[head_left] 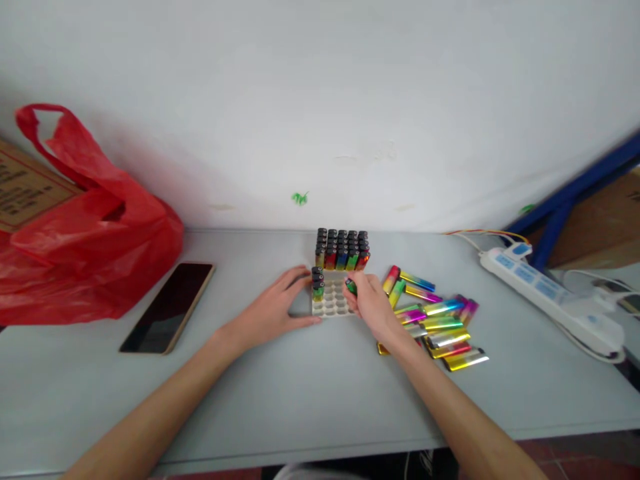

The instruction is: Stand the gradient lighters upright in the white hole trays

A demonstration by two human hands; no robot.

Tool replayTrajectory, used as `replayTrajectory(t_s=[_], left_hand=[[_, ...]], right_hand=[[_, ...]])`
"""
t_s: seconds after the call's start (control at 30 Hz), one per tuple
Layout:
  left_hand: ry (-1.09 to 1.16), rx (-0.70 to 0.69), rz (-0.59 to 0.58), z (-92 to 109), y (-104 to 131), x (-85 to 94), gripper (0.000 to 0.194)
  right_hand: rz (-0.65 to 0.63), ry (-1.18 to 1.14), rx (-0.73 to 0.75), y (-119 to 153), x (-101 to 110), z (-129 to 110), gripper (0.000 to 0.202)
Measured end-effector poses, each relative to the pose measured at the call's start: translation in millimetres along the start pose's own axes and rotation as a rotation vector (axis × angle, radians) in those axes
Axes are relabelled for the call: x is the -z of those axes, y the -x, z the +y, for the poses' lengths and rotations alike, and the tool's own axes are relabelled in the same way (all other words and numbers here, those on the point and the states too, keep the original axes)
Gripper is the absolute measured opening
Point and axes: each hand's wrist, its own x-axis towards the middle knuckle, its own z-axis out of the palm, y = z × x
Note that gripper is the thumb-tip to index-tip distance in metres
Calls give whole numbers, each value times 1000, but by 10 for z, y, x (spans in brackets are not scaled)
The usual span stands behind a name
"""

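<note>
A pale tray (330, 311) with round-cornered pockets lies on the grey table. Rows of upright lighters (342, 250) with black tops fill its far part, and a few more stand along its left side, the nearest one green (319, 292). My left hand (275, 307) rests at the tray's left edge, thumb and fingers apart, holding nothing. Over the tray's right side, my right hand (369, 300) grips a green lighter (351, 286) with a dark end. A loose pile of shiny coloured lighters (440, 323) lies just right of my right hand.
A black phone (169, 308) lies on the table (280, 400) at the left, beside a red plastic bag (95, 233) and a cardboard box (30, 187). At the right are a white power strip (550, 293) with cables and a blue metal frame (575, 193). A white wall (320, 113) rises behind.
</note>
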Motion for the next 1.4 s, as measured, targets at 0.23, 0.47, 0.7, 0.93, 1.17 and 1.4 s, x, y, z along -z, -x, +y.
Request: replayTrajectory(t_s=[0.23,0.47,0.7,0.93,1.17,1.4], left_hand=[[-17,-15,10,-7,-4,-3,74],[-28,-24,14,-8,0,-7,74],[-20,-34,15,-11,-2,-12,74],[7,-29,27,-7,-1,-11,73],[6,-39,20,3,-8,-19,76],[20,-24,28,7,-4,-13,75]], right_hand=[[56,79,12,-10,9,-8,66],[88,131,66,-6,-21,21,59],[85,192,159,1,15,74,70],[-42,423,504,98,146,7,33],[-14,513,626,145,113,-50,21],[-54,540,561,100,93,32,16]])
